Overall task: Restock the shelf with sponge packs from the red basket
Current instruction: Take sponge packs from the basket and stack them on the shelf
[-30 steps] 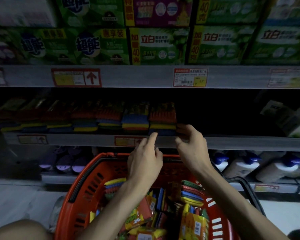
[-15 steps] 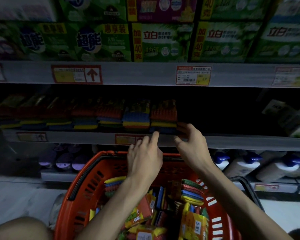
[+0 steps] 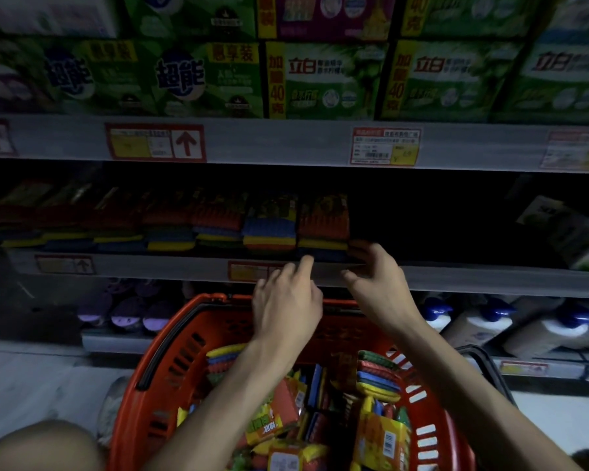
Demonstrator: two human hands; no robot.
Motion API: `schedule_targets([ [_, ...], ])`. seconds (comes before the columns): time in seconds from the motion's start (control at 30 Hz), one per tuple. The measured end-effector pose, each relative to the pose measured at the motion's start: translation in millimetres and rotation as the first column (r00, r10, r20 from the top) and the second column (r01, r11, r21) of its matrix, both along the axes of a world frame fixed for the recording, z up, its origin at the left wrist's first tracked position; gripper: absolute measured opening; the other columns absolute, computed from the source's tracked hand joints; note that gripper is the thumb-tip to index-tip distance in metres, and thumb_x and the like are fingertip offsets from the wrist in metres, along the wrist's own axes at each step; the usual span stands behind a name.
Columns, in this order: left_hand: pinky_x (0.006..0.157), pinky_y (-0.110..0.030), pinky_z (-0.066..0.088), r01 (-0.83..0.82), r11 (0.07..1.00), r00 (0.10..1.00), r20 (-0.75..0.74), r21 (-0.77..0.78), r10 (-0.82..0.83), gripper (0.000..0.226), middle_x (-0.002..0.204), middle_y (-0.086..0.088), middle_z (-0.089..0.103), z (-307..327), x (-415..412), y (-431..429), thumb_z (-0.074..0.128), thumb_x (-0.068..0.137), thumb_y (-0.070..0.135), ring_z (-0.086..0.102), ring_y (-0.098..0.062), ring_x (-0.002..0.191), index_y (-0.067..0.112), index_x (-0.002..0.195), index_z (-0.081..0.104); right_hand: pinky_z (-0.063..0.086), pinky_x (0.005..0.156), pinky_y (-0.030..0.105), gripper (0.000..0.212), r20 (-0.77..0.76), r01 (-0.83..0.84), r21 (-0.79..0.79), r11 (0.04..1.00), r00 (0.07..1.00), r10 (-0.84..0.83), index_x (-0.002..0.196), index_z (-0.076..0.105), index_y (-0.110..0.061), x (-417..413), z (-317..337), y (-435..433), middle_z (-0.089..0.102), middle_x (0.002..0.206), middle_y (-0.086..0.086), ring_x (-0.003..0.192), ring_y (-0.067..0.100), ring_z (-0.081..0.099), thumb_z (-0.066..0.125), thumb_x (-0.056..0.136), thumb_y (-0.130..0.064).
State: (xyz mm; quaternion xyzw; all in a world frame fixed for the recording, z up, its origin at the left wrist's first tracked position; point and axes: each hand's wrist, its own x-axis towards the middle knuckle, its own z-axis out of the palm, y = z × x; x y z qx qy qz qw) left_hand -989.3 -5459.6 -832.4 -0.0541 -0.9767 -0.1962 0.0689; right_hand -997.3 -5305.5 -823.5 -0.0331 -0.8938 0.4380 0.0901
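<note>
Under both wrists, the red basket (image 3: 130,430) holds many loose sponge packs (image 3: 378,379). The step looks like squaring the end pack (image 3: 323,226) on the shelf (image 3: 490,280): nudge it flush to its neighbour, leaving the dark gap beyond the right hand for more. The left hand (image 3: 286,300) is relaxed, its forefinger touching the pack's lower edge. The right hand (image 3: 378,277) has thumb and fingers apart, curved at the pack's side; gripping or pressing, I cannot tell.
</note>
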Motion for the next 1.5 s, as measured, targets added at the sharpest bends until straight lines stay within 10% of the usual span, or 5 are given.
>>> schedule_targets([
  [0.67,0.101,-0.037,0.044,0.135,0.985,0.991,-0.019,0.106,-0.134,0.05,0.132,0.011,0.055,13,50,-23,0.05,0.102,0.038,0.05,-0.015,0.123,0.035,0.151,0.041,0.053,0.101,0.038,0.054,-0.044,-0.09,0.085,0.992,0.995,0.094,0.146,0.05,-0.022,37,13,25,0.06,0.138,-0.003,0.125,0.012,0.057,0.068,0.095,-0.017],
  [1.07,0.109,-0.043,0.042,0.373,0.928,0.849,0.408,-0.013,-0.336,0.077,0.145,0.003,0.045,-58,121,32,0.048,0.092,0.071,0.045,-0.024,0.137,0.031,0.156,0.028,0.055,0.087,0.042,0.044,0.424,-0.441,0.55,0.709,0.879,0.218,0.133,0.057,-0.021,89,-23,77,0.067,0.126,0.006,0.112,0.027,0.066,0.068,0.091,-0.027],
  [1.23,0.105,-0.042,0.046,0.223,0.965,0.716,0.648,0.141,-0.26,0.114,0.158,-0.009,0.037,-89,137,59,0.06,0.077,0.081,0.047,-0.033,0.138,0.022,0.161,0.009,0.055,0.091,0.043,0.05,0.449,-0.469,0.608,0.641,0.869,0.209,0.138,0.055,-0.018,97,-36,78,0.066,0.125,0.009,0.116,0.03,0.064,0.064,0.089,-0.016],
  [1.5,0.098,-0.03,0.049,-0.129,0.933,0.575,0.792,0.337,-0.207,0.103,0.131,0.004,0.064,-105,140,66,0.086,0.064,0.057,0.061,-0.018,0.118,0.023,0.147,0.034,0.052,0.087,0.039,0.049,0.516,-0.524,0.627,0.576,0.834,0.197,0.139,0.052,-0.015,97,-53,70,0.063,0.127,0.01,0.116,0.031,0.063,0.064,0.091,-0.014],
])
